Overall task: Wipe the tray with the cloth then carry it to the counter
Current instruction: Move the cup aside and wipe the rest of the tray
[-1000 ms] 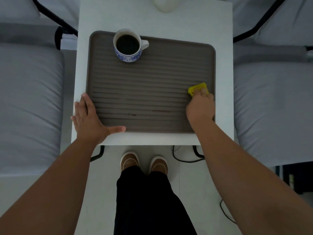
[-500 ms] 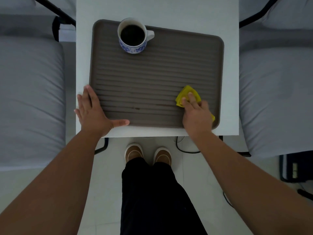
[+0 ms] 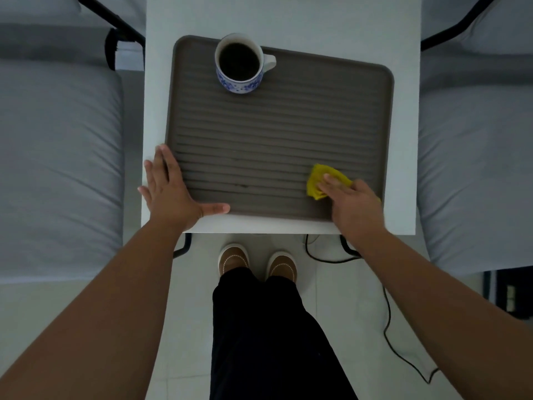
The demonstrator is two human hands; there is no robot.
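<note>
Tray [image 3: 277, 134] flat on white table [image 3: 403, 140], ribbed, brown. My left hand [image 3: 170, 194] flat, fingers spread wide, over tray's near-left corner, thumb along near edge. My right hand [image 3: 353, 206] pressing yellow cloth [image 3: 315, 180] onto tray near its near-right corner, fingers extended on top of cloth, blurred. Mug [image 3: 240, 63] of dark drink stands on tray's far-left part. Small dark marks on ribs between hands.
</note>
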